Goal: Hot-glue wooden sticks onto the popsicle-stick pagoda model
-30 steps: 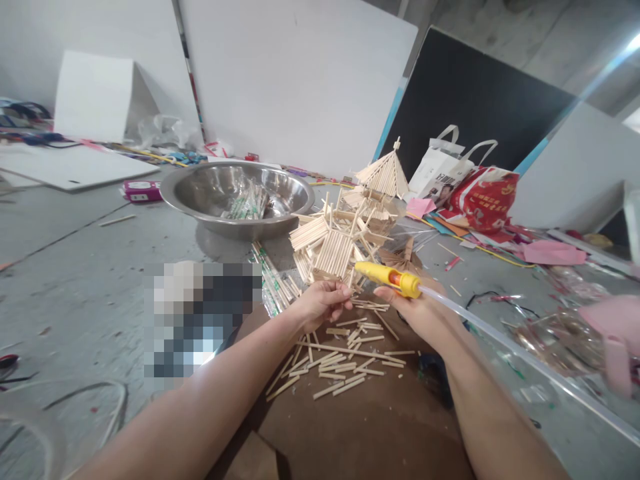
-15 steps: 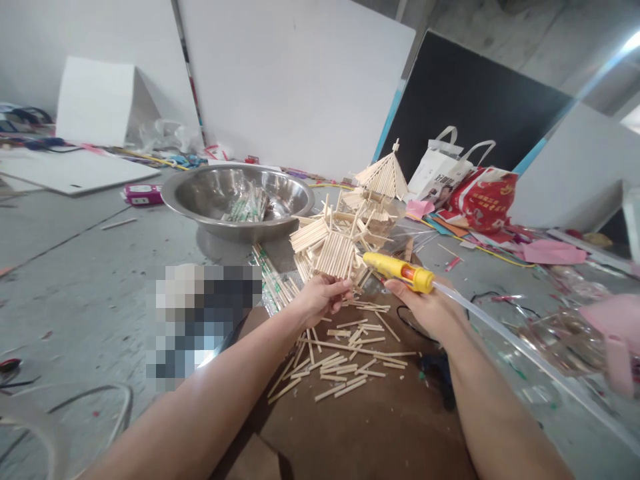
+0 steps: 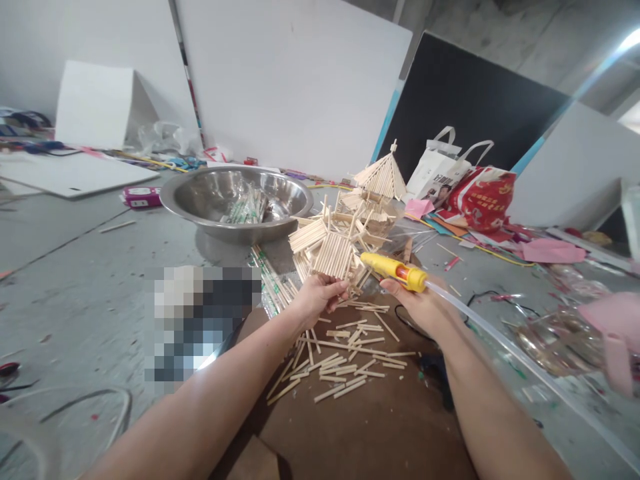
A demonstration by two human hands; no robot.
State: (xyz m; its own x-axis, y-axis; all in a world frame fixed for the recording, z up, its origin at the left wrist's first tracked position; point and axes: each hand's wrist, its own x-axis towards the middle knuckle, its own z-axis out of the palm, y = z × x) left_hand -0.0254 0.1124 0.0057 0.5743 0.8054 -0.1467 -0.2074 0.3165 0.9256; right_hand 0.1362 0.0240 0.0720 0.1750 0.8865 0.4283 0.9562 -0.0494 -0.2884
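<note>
A model building made of wooden sticks [image 3: 334, 255] stands in front of me, with slatted panels sloping outward. My left hand [image 3: 323, 298] is closed at the lower edge of its front panel, thumb and fingers pinched together there. In my right hand [image 3: 420, 303] is a yellow hot glue gun [image 3: 395, 270]. Its nozzle points left, at the right edge of that panel; whether it touches is too small to tell. A long translucent glue stick [image 3: 490, 333] trails from its back end. Below my hands, short cut sticks [image 3: 345, 367] lie scattered on a brown board [image 3: 370, 433].
Behind on the left stands a steel basin [image 3: 240, 230] holding wrapped sticks. Long bundled sticks [image 3: 270, 280] lie beside the model. A pointed stick roof [image 3: 383, 175] rises behind it. Right of that are a white bag [image 3: 435, 170] and a red bag [image 3: 483, 200]. A purple power strip [image 3: 141, 197] sits left.
The glue gun and my right hand have shifted slightly left, and the view has moved a little. My left hand keeps its pinch at the panel's edge.
</note>
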